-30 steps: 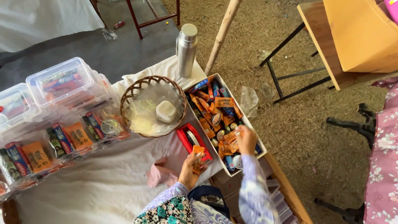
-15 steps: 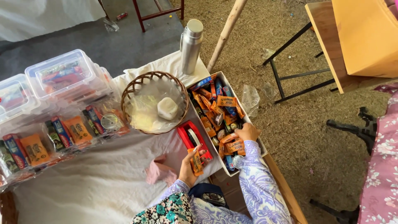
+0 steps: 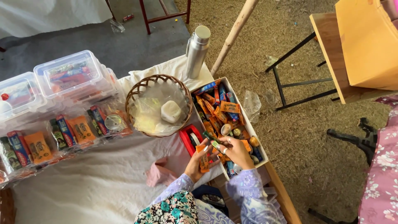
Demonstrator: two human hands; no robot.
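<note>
Since half a second ago, both hands have come closer together over the near end of the box, and the left hand has lifted its packet off the cloth toward the right.

From the head camera, the left hand (image 3: 198,162) pinches a small orange packet (image 3: 204,161) between thumb and fingers, just at the near left edge of the cardboard box (image 3: 259,143). The right hand (image 3: 235,151) is closed on a thin green and dark wrapper (image 3: 210,139), fingers curled around it, right above the box's packets. That box is full of orange and blue sachets and a few round pieces. A red tape dispenser (image 3: 190,139) lies just left of the hands, touching the box's side. Beyond it sits a woven basket (image 3: 143,89) with clear plastic and a white lump (image 3: 171,111) inside. A steel flask (image 3: 196,52) stands upright behind the box. Clear lidded containers (image 3: 68,76) line the white cloth (image 3: 83,182) to the left.
</note>
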